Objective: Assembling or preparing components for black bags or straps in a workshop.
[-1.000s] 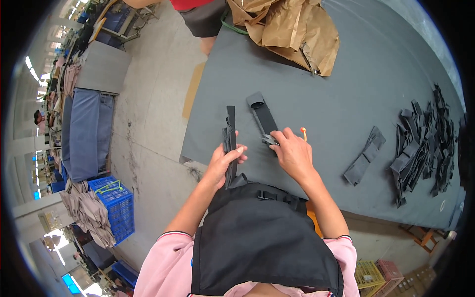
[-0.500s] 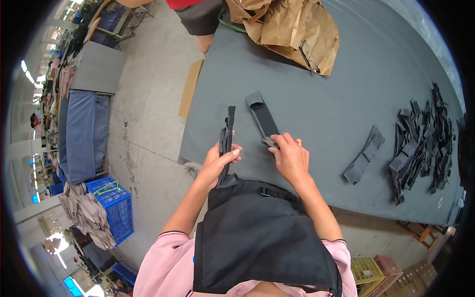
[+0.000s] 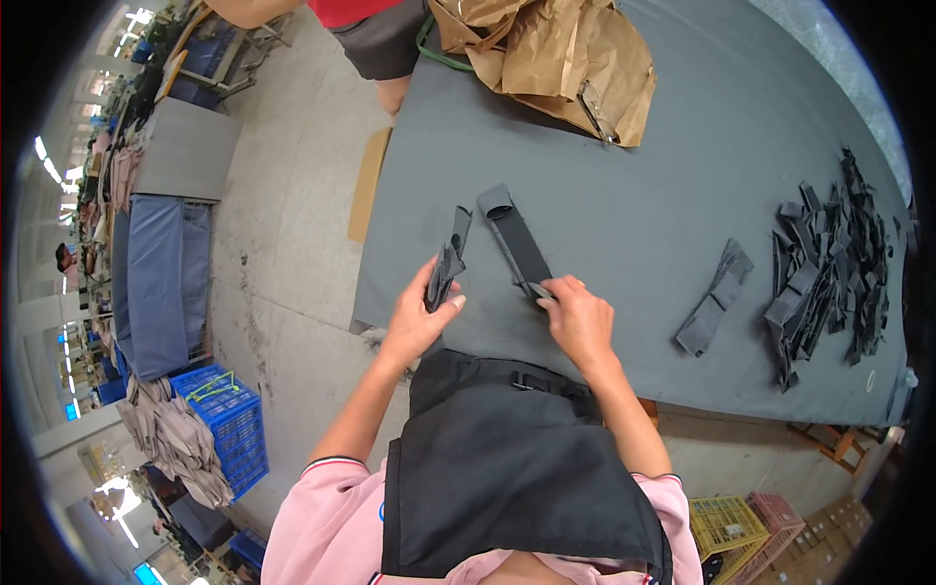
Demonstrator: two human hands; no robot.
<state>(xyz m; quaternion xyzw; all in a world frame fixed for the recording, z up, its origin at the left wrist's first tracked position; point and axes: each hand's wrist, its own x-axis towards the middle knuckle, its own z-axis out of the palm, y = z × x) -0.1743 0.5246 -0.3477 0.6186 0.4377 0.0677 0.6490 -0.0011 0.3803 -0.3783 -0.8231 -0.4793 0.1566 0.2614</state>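
Observation:
My left hand (image 3: 421,317) is closed around a small bundle of dark grey fabric strips (image 3: 447,271), held upright near the table's left edge. One strip end sticks up above the rest. To its right, a long dark fabric strip (image 3: 525,239) lies slantwise on the table, its far end curled into a loop. My right hand (image 3: 582,324) pinches the near end of that strip between thumb and fingers. A small greyish piece shows at the fingertips, too small to make out. Further right lies a separate folded grey strip (image 3: 715,297).
A heap of dark fabric strips (image 3: 829,268) covers the right end of the grey table (image 3: 673,185). Crumpled brown paper (image 3: 575,68) with metal scissors (image 3: 596,112) on it sits at the far side. Another person (image 3: 375,44) stands beyond the left edge. A blue crate (image 3: 229,419) stands on the floor.
The bundle in my left hand has tilted and bunched up; its lower end no longer hangs toward my apron. My right hand has shifted slightly down and right, staying at the strip's near end.

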